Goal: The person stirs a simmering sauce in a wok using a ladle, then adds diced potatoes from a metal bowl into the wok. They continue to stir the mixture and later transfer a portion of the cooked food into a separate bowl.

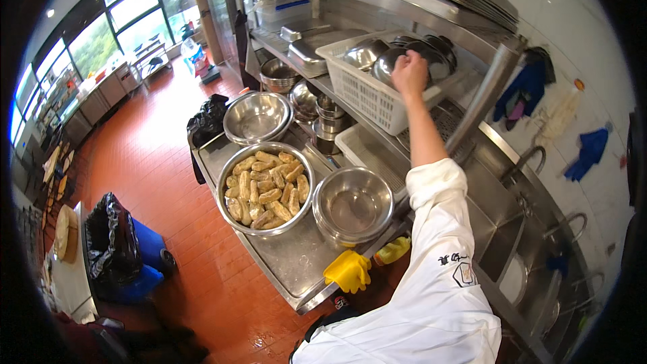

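Observation:
My right hand [410, 75] reaches up to a white plastic basket [361, 95] on the middle shelf, its bent fingers closed at the rim of a stainless steel bowl [386, 64]. The fingertips are partly hidden. More shiny metal bowls lie tilted in the basket. My left hand is out of view. On the steel table [298, 268] before me, a large metal basin holds many brownish, elongated food pieces [268, 189]. Beside it stands a stack of round metal bowls [354, 205]. Another pair of wide metal basins [257, 117] sits farther back.
Yellow rubber gloves [349, 270] hang over the table's near edge, beside a yellow bottle [393, 250]. A steel shelf post [485, 96] stands right of my forearm. Steel sinks [498, 235] with taps lie to the right. A black-lined blue bin [146, 242] stands on the red tiled floor.

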A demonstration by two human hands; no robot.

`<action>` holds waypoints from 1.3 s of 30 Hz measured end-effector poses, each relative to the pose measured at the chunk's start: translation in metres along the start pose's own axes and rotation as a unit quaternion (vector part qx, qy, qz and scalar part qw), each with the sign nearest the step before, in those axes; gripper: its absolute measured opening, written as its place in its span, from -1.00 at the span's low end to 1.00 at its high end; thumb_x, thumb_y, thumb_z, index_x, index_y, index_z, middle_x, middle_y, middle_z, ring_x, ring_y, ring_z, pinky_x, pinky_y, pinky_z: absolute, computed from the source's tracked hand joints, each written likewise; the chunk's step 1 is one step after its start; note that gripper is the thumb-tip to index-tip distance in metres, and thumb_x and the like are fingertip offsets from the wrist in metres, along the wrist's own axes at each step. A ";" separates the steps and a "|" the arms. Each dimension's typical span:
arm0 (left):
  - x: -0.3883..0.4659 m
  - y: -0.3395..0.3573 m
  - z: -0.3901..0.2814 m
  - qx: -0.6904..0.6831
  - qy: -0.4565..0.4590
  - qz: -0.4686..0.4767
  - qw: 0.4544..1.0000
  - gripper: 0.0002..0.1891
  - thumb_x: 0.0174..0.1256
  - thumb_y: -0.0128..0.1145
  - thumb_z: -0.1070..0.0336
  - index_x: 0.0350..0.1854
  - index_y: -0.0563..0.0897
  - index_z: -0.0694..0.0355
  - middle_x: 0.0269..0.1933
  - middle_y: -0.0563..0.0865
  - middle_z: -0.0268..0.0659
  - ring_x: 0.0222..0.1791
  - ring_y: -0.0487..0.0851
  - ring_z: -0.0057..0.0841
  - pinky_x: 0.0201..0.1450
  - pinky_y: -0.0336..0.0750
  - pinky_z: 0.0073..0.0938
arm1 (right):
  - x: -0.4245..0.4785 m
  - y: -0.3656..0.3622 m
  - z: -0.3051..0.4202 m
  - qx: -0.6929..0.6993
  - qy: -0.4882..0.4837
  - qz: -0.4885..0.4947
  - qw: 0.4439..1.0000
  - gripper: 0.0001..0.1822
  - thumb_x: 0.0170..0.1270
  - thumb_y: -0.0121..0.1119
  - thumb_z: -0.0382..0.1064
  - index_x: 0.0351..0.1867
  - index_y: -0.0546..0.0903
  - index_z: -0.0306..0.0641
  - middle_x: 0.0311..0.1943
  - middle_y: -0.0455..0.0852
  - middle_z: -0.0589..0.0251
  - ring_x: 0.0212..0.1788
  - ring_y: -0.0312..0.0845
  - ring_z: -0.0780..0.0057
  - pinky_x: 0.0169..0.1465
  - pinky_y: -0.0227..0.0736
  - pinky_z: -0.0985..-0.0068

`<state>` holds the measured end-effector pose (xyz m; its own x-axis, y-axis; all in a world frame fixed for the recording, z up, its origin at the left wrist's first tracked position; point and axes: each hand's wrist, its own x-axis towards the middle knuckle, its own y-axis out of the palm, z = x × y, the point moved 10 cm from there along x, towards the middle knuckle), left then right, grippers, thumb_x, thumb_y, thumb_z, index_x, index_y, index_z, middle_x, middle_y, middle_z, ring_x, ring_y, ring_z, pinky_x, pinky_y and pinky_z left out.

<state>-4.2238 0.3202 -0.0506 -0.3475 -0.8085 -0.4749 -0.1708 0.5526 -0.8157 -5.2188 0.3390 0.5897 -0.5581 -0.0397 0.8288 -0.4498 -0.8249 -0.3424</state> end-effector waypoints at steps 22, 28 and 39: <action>-0.149 0.073 -0.091 -0.392 -0.423 -0.203 0.791 -0.76 0.09 0.16 0.31 -0.23 0.67 0.33 -0.31 0.73 -0.06 -0.35 0.71 -0.32 -0.32 0.60 -0.35 | 0.123 0.297 -0.112 -0.071 0.101 0.374 0.919 -0.78 0.12 0.11 -0.23 -0.27 0.65 -0.29 -0.33 0.65 -0.04 -0.37 0.63 0.23 -0.43 0.48 0.29; -0.185 0.095 -0.117 -0.334 -0.475 -0.175 0.795 -0.70 0.09 0.16 0.19 -0.22 0.71 0.27 -0.12 0.72 -0.04 -0.05 0.66 -0.18 0.07 0.51 -0.28 | 0.145 0.299 -0.137 -0.110 0.029 0.341 0.933 -0.77 0.12 0.12 -0.21 -0.26 0.66 -0.27 -0.30 0.65 -0.05 -0.32 0.62 0.23 -0.38 0.49 0.28; -0.159 0.025 -0.160 -0.287 -0.446 -0.195 0.825 -0.70 0.09 0.15 0.18 -0.19 0.71 0.24 -0.10 0.72 -0.05 -0.04 0.66 -0.19 0.06 0.52 -0.30 | 0.177 0.322 -0.175 -0.177 0.069 0.320 0.928 -0.75 0.12 0.14 -0.17 -0.23 0.66 -0.23 -0.24 0.64 -0.07 -0.23 0.62 0.22 -0.28 0.52 0.25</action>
<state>-4.3199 0.4949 0.0577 0.6101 -0.6326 -0.4771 -0.6074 0.0132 -0.7942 -5.5845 0.1651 0.5488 -0.8627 -0.3660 0.3491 -0.1822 -0.4189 -0.8896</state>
